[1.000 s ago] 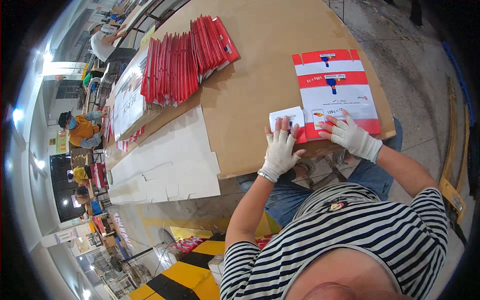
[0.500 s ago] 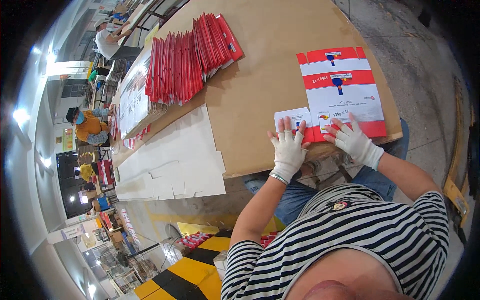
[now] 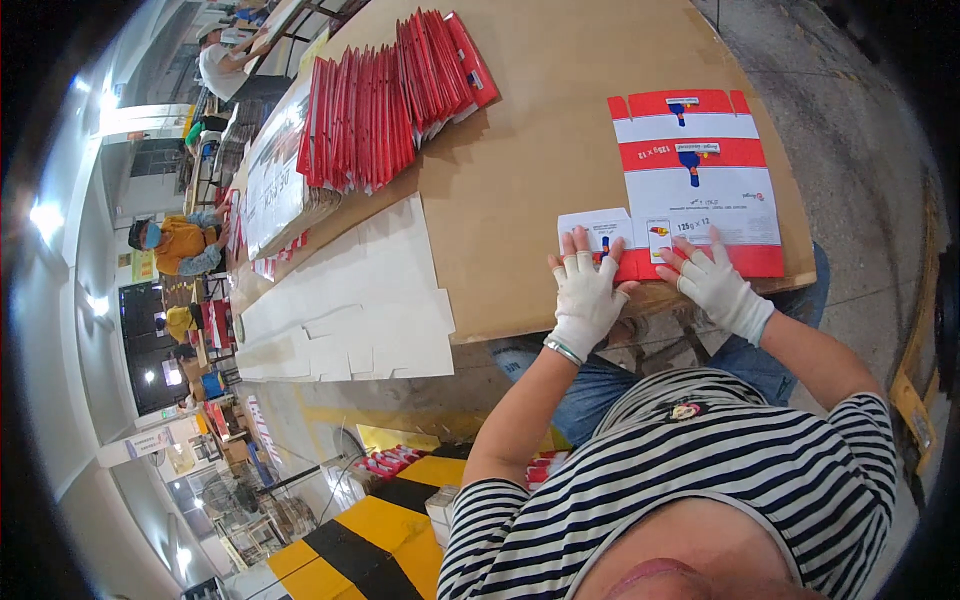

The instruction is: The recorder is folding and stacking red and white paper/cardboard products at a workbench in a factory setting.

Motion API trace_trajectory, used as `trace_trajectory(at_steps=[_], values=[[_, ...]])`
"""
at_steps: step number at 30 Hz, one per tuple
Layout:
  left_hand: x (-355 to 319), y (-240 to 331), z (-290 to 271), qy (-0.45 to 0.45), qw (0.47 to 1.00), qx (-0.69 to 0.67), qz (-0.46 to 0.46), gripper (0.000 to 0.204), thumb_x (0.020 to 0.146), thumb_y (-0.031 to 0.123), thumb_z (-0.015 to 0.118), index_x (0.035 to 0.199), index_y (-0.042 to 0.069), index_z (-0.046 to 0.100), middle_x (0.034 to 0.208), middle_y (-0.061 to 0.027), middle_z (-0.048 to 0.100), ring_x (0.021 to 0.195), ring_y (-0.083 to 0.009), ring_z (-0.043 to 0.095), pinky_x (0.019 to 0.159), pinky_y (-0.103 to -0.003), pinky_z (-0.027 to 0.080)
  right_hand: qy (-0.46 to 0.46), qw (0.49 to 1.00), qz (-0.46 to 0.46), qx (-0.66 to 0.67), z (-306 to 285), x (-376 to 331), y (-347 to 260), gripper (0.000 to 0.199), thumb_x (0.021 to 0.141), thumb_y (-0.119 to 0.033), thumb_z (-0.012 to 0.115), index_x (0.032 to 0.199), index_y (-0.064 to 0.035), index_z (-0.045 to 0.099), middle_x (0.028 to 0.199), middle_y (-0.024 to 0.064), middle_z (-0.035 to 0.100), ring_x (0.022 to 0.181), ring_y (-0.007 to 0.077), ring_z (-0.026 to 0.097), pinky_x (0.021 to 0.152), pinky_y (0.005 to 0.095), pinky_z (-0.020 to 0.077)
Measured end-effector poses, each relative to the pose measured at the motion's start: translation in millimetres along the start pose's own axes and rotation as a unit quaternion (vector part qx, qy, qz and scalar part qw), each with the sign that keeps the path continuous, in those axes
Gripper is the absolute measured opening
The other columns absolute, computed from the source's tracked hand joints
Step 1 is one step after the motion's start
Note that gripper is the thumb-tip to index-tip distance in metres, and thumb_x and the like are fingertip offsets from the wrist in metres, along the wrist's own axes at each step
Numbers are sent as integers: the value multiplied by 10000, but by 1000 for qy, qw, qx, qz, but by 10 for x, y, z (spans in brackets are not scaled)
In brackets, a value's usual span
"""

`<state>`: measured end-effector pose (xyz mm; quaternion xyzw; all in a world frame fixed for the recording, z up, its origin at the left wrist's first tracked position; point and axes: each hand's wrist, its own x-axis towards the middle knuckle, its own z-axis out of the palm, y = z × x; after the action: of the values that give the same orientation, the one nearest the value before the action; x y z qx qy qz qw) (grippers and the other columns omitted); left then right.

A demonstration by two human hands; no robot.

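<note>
The flat red and white carton blank (image 3: 695, 180) lies unfolded at the near right edge of the brown table (image 3: 540, 150), its bottom red strip along the table's rim. I see my left hand (image 3: 583, 295), in a white fingerless glove, pressed palm-down on the blank's small white side flap (image 3: 598, 228), fingers spread and pointing away from me, the wrist over the table's edge. Its grip is apart and flat, clamped on nothing. My right hand (image 3: 715, 285), gloved the same, rests on the lower red strip just beside the left, fingers splayed toward the blank's middle, likewise flat and not closed on anything. Both forearms come up from my striped sleeves, the left fairly straight, the right angling inward from the right.

Farther up the table a fanned row of red folded cartons (image 3: 385, 95) stands on edge. To the left lie flat white cardboard sheets (image 3: 345, 310). Beyond, a person in orange (image 3: 180, 245) sits.
</note>
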<state>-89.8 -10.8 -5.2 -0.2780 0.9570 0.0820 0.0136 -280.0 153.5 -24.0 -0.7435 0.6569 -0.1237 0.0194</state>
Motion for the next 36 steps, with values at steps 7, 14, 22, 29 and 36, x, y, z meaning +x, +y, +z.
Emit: trace_trajectory(at_steps=[7, 14, 22, 29, 36], values=[[144, 60, 11, -9, 993, -96, -66, 715, 823, 464, 687, 1445, 217, 434, 1578, -206, 174, 1459, -435, 91, 1106, -660, 66, -24, 1000, -11, 6, -32, 5, 74, 478, 892, -163, 454, 1364, -113, 512, 1448, 79, 482, 1381, 285, 396, 1097, 693, 161], [907, -29, -52, 67, 986, -115, -104, 731, 802, 432, 706, 1413, 118, 456, 1538, -184, 296, 1435, -388, 210, 1138, -573, 148, -36, 999, -24, 23, -367, 33, -16, 515, 803, -143, 563, 1314, -78, 540, 1386, 116, 527, 1325, 281, 457, 1107, 609, 236], [26, 754, 185, 18, 827, -555, -85, 649, 874, 173, 672, 1427, -17, 390, 1388, -217, 482, 1314, -304, 433, 1087, -375, 332, 64, 524, 514, 677, -493, -623, -748, 324, 985, -243, 554, 1216, -19, 513, 1028, 74, 635, 912, 149, 621, 690, 269, 516], [-424, -218, -389, 116, 923, -365, -28, 669, 840, 118, 693, 1433, 17, 400, 1457, -224, 412, 1355, -371, 382, 1107, -432, 311, 101, 804, 466, 354, -662, -19, 592, 141, 945, -171, 563, 936, -40, 512, 752, 4, 527, 620, 53, 477, 510, 240, 409], [-1269, -1690, -662, -71, 942, 8, -329, 1034, 680, 390, 820, 1457, -29, 282, 1544, -260, 218, 1443, -425, 171, 1133, -565, 200, 109, 866, 297, 388, -403, 1988, 2351, 532, 878, -125, 568, 1396, -36, 482, 1128, 95, 645, 996, 112, 586, 861, 284, 485]])
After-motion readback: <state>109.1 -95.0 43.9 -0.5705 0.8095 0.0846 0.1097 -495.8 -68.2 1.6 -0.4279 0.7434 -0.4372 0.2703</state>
